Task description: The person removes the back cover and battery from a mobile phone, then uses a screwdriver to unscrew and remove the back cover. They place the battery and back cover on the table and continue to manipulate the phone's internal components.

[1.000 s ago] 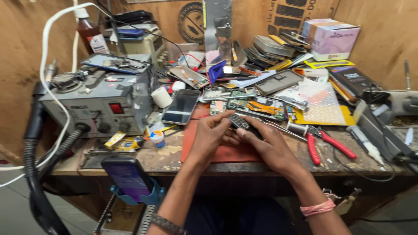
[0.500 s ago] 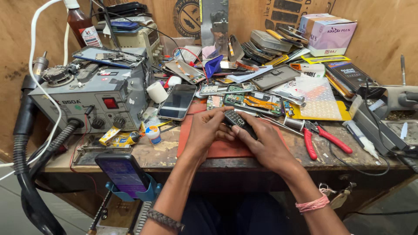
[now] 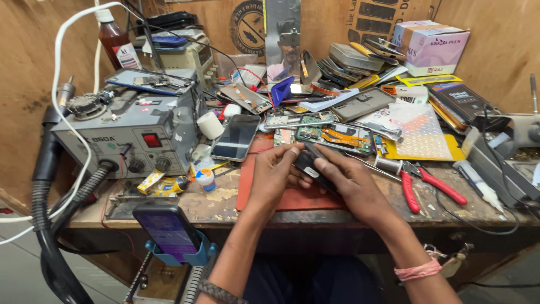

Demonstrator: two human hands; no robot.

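Both my hands meet over a red work mat (image 3: 292,198) at the front of a wooden bench. My left hand (image 3: 275,171) and my right hand (image 3: 346,177) together grip a small dark phone part (image 3: 308,161), slim and rectangular, held just above the mat. Fingers of both hands wrap its ends, so most of it is hidden. Just beyond my hands lies an opened phone body with green circuit board (image 3: 334,135). A black phone (image 3: 236,138) lies screen up to the left.
A grey rework station (image 3: 129,135) with black hose stands at left. Red-handled pliers (image 3: 424,183) lie right of my hands. A lit phone in a blue holder (image 3: 169,231) hangs off the bench front. Phone parts, boxes and a brown bottle (image 3: 115,42) crowd the back.
My hands stay together on the dark part over the mat, fingers shifting slightly. The view has tilted a little, nothing else on the bench has moved.
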